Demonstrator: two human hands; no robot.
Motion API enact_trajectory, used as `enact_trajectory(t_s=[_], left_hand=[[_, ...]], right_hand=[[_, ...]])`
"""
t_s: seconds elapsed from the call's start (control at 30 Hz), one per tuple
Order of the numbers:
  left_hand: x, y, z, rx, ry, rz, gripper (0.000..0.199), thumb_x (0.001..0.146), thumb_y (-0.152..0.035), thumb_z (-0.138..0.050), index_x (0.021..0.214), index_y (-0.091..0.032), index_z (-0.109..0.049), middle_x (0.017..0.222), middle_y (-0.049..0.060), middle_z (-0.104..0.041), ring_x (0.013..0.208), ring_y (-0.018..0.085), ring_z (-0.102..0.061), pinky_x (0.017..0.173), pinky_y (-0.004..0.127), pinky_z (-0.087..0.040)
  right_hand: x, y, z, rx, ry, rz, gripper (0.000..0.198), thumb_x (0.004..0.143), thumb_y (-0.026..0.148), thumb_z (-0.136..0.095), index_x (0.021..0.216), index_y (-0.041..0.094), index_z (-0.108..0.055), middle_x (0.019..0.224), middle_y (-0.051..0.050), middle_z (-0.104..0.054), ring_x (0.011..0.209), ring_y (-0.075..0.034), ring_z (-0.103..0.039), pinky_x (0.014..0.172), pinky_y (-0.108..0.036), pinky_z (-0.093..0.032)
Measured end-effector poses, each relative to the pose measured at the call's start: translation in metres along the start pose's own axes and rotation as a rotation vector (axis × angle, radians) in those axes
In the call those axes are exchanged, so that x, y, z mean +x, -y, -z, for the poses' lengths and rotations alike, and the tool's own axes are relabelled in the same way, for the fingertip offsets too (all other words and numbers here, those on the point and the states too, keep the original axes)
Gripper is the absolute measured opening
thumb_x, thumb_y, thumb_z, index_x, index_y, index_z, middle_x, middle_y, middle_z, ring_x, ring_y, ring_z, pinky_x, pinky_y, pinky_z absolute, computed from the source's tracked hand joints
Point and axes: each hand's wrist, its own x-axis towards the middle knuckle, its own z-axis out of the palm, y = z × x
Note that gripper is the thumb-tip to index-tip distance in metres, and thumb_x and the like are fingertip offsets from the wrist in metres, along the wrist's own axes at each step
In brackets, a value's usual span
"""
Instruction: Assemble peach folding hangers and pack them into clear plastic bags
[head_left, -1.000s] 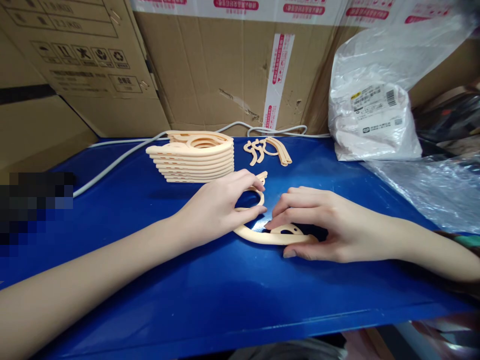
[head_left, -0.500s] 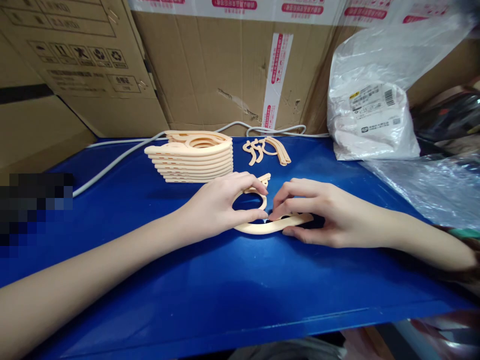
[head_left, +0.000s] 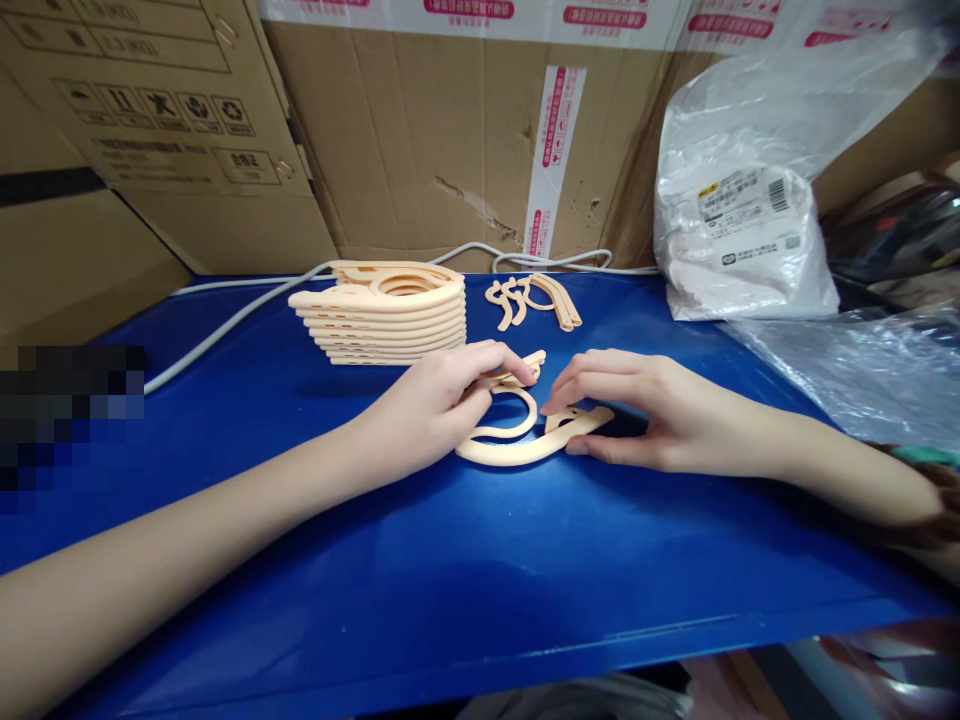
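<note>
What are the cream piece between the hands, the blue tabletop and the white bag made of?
Cream piece: probably smooth satin plastic; even colour, rounded edges. Blue tabletop: glossy, reflective, perhaps painted or laminated; base material unclear. White bag: thin, shiny plastic film, judging by creases and highlights.

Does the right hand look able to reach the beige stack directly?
Probably not straight across: the left hand is between the right hand and the beige stack; going around looks possible.
</note>
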Motion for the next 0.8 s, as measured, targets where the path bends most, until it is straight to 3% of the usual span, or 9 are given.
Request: enact_trajectory(t_s=[0.37, 0.57, 0.8], left_hand=[[0.000, 0.005, 0.000, 0.010, -0.014, -0.097, 0.033, 0.085, -0.002, -0.043, 0.103, -0.018, -0.064, 0.109, 0.004, -0.070, 0.104, 0.017, -0.065, 0.090, 0.029, -0.049], [0.000, 0.006, 0.001, 0.024, 0.011, -0.146, 0.036, 0.085, 0.001, -0.044, 0.111, -0.015, -0.062, 0.122, 0.008, -0.064, 0.118, 0.018, -0.057, 0.103, 0.034, -0.043], [-0.003, -0.002, 0.002, 0.099, 0.036, -0.121, 0.044, 0.079, -0.005, -0.056, 0.122, -0.016, -0.055, 0.132, 0.009, -0.057, 0.129, 0.021, -0.049, 0.112, 0.037, -0.036]], right_hand=[[-0.001, -0.004, 0.005, -0.109, -0.084, 0.014, 0.021, 0.090, 0.021, -0.059, 0.110, 0.018, -0.065, 0.109, -0.009, -0.063, 0.102, -0.020, -0.060, 0.089, -0.032, -0.047], [-0.004, -0.005, 0.010, -0.196, -0.083, -0.205, 0.025, 0.095, 0.030, -0.056, 0.116, 0.020, -0.063, 0.084, -0.001, -0.068, 0.076, -0.016, -0.064, 0.070, -0.028, -0.045], [-0.003, 0.005, 0.012, -0.186, -0.072, -0.231, 0.031, 0.098, 0.041, -0.049, 0.119, 0.021, -0.061, 0.090, -0.002, -0.071, 0.081, -0.019, -0.066, 0.073, -0.030, -0.046]])
